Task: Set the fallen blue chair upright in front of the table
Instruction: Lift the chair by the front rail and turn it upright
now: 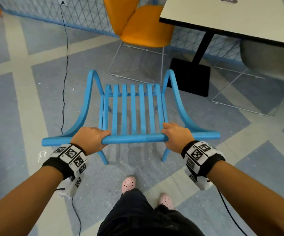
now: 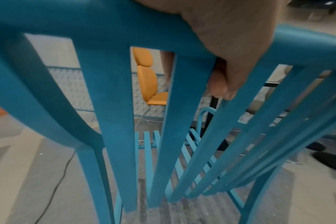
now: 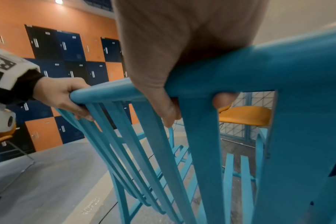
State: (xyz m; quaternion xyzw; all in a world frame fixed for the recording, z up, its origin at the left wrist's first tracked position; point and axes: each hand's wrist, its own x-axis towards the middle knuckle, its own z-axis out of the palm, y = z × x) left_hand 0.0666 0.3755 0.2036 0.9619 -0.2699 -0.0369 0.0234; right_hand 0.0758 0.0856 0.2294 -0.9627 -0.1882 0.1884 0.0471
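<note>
The blue slatted chair point(image 1: 132, 108) stands upright on its legs right before me, its seat facing the white table point(image 1: 240, 17) at the upper right. My left hand point(image 1: 91, 138) grips the left part of the chair's top rail point(image 1: 134, 138), fingers curled over it. My right hand point(image 1: 176, 136) grips the right part of the same rail. The left wrist view shows my left hand point(image 2: 220, 50) wrapped over the blue chair point(image 2: 113, 121) rail above the back slats. In the right wrist view my right hand point(image 3: 163, 75) clasps the blue chair point(image 3: 230, 72) rail, with my left hand point(image 3: 63, 94) further along.
An orange chair point(image 1: 143, 26) on a white wire frame stands just beyond the blue one. The table's black post and base plate point(image 1: 190, 75) sit right of the blue chair's front. A black cable point(image 1: 66, 68) runs down the floor at left. A grey chair point(image 1: 265, 62) is under the table.
</note>
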